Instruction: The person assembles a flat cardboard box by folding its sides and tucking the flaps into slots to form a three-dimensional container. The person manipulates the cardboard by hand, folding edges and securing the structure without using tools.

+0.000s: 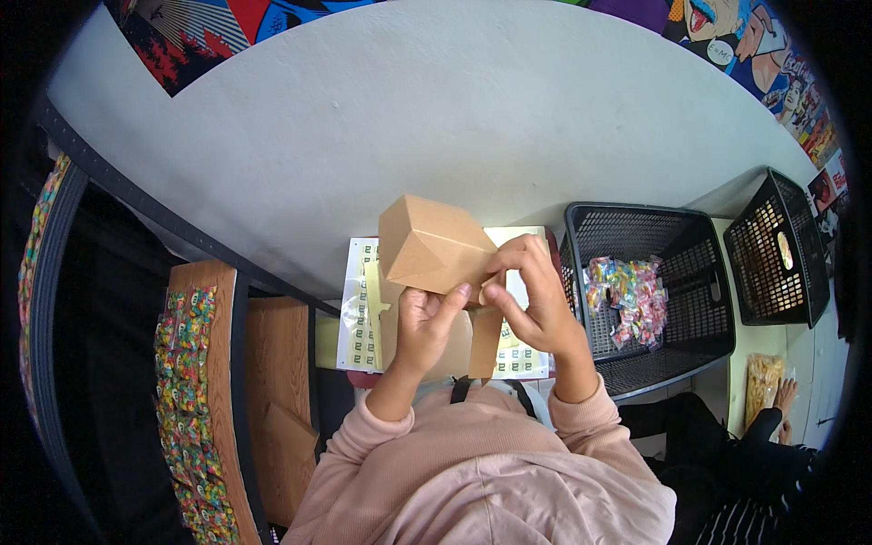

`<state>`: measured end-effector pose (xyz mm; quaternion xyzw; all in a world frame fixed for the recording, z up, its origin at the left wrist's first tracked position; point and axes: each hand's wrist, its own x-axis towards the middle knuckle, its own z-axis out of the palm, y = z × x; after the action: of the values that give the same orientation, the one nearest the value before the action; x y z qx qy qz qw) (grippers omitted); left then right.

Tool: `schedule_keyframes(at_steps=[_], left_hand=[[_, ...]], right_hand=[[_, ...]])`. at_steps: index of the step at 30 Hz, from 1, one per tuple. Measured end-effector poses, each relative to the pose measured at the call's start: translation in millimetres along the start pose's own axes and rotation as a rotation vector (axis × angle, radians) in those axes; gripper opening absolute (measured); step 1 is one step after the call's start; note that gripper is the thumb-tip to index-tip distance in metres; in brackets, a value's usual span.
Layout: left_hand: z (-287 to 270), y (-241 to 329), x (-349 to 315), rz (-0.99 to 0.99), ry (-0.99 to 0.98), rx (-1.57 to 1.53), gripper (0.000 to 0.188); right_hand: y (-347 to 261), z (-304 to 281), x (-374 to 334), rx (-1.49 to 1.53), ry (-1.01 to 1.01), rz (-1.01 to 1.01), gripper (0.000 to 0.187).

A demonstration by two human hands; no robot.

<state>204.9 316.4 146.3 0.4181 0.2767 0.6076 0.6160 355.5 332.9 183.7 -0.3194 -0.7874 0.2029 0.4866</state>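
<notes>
A brown cardboard box (pixel 440 238), partly folded, is held up in front of me with its closed end tilted away. My left hand (pixel 423 329) grips its near edge, thumb pressed on the cardboard. On the other side my right hand (pixel 538 295) pinches a small folded tab between thumb and fingers. A long loose flap (pixel 486 341) hangs below the right hand toward my body. Beneath the box lie sheets of printed labels (pixel 361 318), partly covered by the cardboard and my hands.
To the right, a black plastic crate (pixel 647 365) contains colourful small packets (pixel 629 295); another black crate (pixel 779 250) stands beyond it. A co-worker's hand (pixel 785 397) is by a clear bag of yellowish pieces (pixel 763 389). Candy packs (pixel 189 400) line a wooden shelf (pixel 272 363) at left.
</notes>
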Motion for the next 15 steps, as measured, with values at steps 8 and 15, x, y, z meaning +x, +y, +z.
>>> schedule_keyframes(at_steps=[8,15], left_hand=[[3.5,6.9,-11.7,0.043,0.032,0.204,0.028],[8.4,13.8,-15.1,0.128,0.074,0.262,0.028]], right_hand=[[-0.8,-5.0,-4.8,-0.017,-0.022,0.069,0.017],[-12.5,8.5,-6.3,-0.066,0.122,0.108,0.018]])
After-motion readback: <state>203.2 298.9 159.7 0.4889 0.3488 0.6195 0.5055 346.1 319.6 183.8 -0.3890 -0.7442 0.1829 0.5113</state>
